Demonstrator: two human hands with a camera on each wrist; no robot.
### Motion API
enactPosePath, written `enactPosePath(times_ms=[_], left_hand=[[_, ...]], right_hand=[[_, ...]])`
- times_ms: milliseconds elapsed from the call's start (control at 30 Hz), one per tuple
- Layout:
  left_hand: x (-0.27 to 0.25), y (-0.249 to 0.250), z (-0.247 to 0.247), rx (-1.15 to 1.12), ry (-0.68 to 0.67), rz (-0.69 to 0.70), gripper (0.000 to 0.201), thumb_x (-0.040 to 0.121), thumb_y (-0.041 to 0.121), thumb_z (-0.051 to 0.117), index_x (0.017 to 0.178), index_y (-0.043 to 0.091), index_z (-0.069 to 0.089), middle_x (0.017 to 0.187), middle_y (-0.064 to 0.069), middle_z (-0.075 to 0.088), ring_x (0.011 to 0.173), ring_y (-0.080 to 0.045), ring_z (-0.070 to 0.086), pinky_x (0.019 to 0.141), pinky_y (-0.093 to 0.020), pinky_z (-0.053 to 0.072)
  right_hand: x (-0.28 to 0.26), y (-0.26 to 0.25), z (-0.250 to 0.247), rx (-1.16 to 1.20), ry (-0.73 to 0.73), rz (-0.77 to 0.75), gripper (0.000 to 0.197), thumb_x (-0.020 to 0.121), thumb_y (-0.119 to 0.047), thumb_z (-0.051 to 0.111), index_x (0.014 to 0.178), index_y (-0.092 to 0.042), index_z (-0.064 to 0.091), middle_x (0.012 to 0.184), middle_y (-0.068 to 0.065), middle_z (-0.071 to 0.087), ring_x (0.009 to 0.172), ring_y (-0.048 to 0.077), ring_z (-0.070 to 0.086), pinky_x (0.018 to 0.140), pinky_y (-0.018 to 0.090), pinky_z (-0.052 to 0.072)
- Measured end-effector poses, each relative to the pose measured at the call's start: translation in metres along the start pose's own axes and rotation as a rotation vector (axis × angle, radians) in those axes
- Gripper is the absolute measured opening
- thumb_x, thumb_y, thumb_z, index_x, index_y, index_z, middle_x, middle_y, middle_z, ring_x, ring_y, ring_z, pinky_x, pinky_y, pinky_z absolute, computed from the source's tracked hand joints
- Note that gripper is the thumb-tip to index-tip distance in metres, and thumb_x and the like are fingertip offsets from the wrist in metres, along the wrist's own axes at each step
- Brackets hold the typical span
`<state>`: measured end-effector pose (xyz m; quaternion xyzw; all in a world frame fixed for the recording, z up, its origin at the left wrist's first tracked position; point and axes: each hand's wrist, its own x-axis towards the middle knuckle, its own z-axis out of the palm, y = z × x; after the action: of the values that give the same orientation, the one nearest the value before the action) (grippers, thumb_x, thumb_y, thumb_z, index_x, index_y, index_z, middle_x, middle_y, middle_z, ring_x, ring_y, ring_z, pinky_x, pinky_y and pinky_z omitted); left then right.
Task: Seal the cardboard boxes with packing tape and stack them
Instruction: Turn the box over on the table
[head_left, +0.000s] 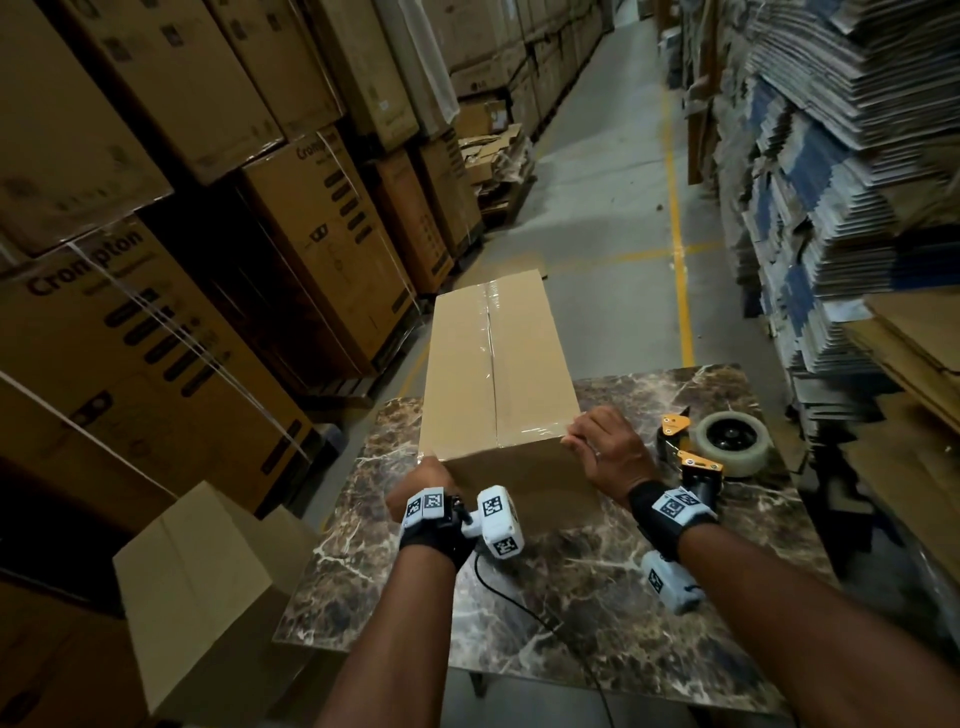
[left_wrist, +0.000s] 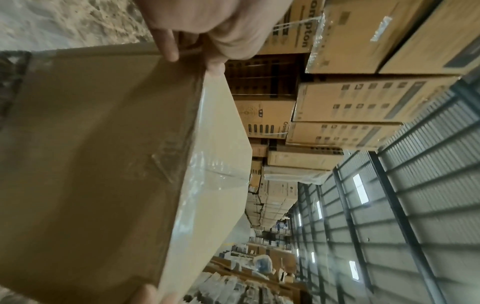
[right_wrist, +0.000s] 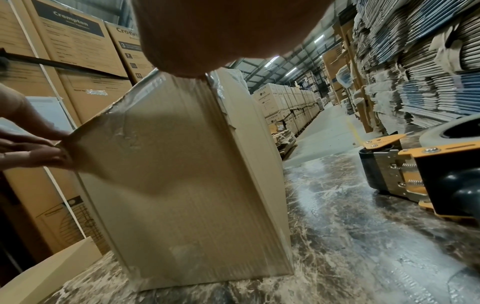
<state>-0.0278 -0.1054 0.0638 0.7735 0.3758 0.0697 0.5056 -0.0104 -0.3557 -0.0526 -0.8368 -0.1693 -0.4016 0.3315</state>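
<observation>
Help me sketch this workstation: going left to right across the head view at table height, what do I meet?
Plain box on the floor → left hand on the near left corner of the taped box → right hand on its near right corner → tape dispenser lying on the marble table.

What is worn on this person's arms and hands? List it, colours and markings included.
Both forearms are bare, no sleeves or gloves. The left hand and right hand each have a black wrist strap carrying white blocks printed with black square tag markers. A thin black cable trails from the left unit.
</observation>
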Motion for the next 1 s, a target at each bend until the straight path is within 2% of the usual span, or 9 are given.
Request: enactPosePath(times_ms=[100, 167, 300, 367, 467, 533, 600, 733, 1000], left_hand=[[0.003, 0.007, -0.001, -0.003, -0.081, 0.043, 0.009, 0.088, 0.019, 0.063, 0.087, 0.01, 0.063, 0.092, -0.016, 0.068, 0.085, -0.034, 0.067, 0.072, -0.034, 0.051], [0.004, 0.005, -0.002, -0.013, -0.166, 0.053, 0.02, 0.087, 0.019, 0.066, 0.075, 0.008, 0.054, 0.079, -0.017, 0.063, 0.074, -0.032, 0.064, 0.065, -0.032, 0.046], [0.04, 0.0, 0.005, -0.085, -0.242, -0.037, 0.025, 0.097, 0.018, 0.058, 0.074, 0.01, 0.056, 0.079, -0.01, 0.06, 0.083, -0.032, 0.066, 0.067, -0.032, 0.047], [0.047, 0.006, 0.005, -0.325, -0.291, -0.161, 0.026, 0.103, 0.008, 0.045, 0.079, 0.007, 0.053, 0.074, -0.01, 0.056, 0.068, -0.024, 0.056, 0.058, -0.029, 0.047], [0.06, 0.007, 0.001, -0.29, -0.213, -0.232, 0.029, 0.096, 0.001, 0.051, 0.068, 0.007, 0.045, 0.05, -0.005, 0.044, 0.049, -0.018, 0.035, 0.042, -0.02, 0.03], [0.072, 0.0, -0.002, -0.202, -0.248, -0.22, 0.02, 0.075, 0.015, 0.074, 0.075, 0.003, 0.058, 0.061, -0.008, 0.048, 0.052, -0.023, 0.042, 0.045, -0.022, 0.034], [0.108, -0.023, 0.003, -0.2, -0.282, -0.217, 0.042, 0.054, 0.029, 0.085, 0.086, 0.006, 0.07, 0.077, -0.008, 0.064, 0.062, -0.023, 0.055, 0.05, -0.027, 0.041], [0.098, -0.018, -0.006, -0.278, -0.364, -0.17, 0.035, 0.076, 0.022, 0.086, 0.104, 0.004, 0.076, 0.099, -0.009, 0.078, 0.087, -0.025, 0.071, 0.062, -0.032, 0.043], [0.106, -0.019, -0.014, -0.264, -0.377, -0.113, 0.023, 0.084, 0.008, 0.08, 0.102, -0.003, 0.073, 0.094, -0.014, 0.076, 0.075, -0.024, 0.069, 0.057, -0.03, 0.049]], right_hand=[[0.0, -0.003, 0.001, -0.011, 0.004, 0.018, 0.016, 0.097, -0.021, 0.064, 0.091, -0.007, 0.068, 0.09, 0.008, 0.06, 0.088, 0.027, 0.054, 0.077, 0.039, 0.051], [-0.001, -0.006, 0.002, -0.018, 0.009, 0.031, 0.016, 0.096, -0.022, 0.064, 0.091, -0.007, 0.067, 0.091, 0.008, 0.06, 0.088, 0.027, 0.054, 0.076, 0.04, 0.051], [0.0, -0.007, -0.001, -0.029, -0.012, 0.018, 0.018, 0.098, -0.023, 0.061, 0.091, -0.007, 0.066, 0.09, 0.008, 0.059, 0.086, 0.027, 0.054, 0.076, 0.041, 0.051], [0.001, -0.012, -0.003, -0.059, -0.027, 0.035, 0.02, 0.097, -0.027, 0.06, 0.091, -0.009, 0.064, 0.09, 0.007, 0.058, 0.086, 0.026, 0.052, 0.077, 0.041, 0.049], [0.006, -0.029, -0.003, -0.157, -0.032, 0.1, 0.02, 0.093, -0.032, 0.061, 0.095, -0.013, 0.063, 0.092, 0.006, 0.058, 0.089, 0.026, 0.053, 0.085, 0.041, 0.044], [0.009, -0.043, 0.001, -0.216, -0.02, 0.124, 0.021, 0.091, -0.029, 0.06, 0.102, -0.013, 0.066, 0.098, 0.008, 0.062, 0.097, 0.028, 0.056, 0.092, 0.043, 0.041], [0.014, -0.059, 0.012, -0.219, -0.023, 0.114, 0.025, 0.091, -0.026, 0.056, 0.108, -0.012, 0.067, 0.106, 0.009, 0.064, 0.105, 0.031, 0.057, 0.097, 0.046, 0.042], [0.027, -0.088, 0.053, -0.094, -0.149, -0.028, 0.024, 0.094, -0.017, 0.056, 0.112, -0.009, 0.07, 0.111, 0.01, 0.069, 0.106, 0.027, 0.06, 0.095, 0.046, 0.051], [0.04, -0.14, 0.112, -0.103, -0.457, -0.178, 0.045, 0.079, -0.007, 0.08, 0.12, -0.012, 0.063, 0.112, 0.006, 0.063, 0.105, 0.021, 0.057, 0.096, 0.034, 0.053]])
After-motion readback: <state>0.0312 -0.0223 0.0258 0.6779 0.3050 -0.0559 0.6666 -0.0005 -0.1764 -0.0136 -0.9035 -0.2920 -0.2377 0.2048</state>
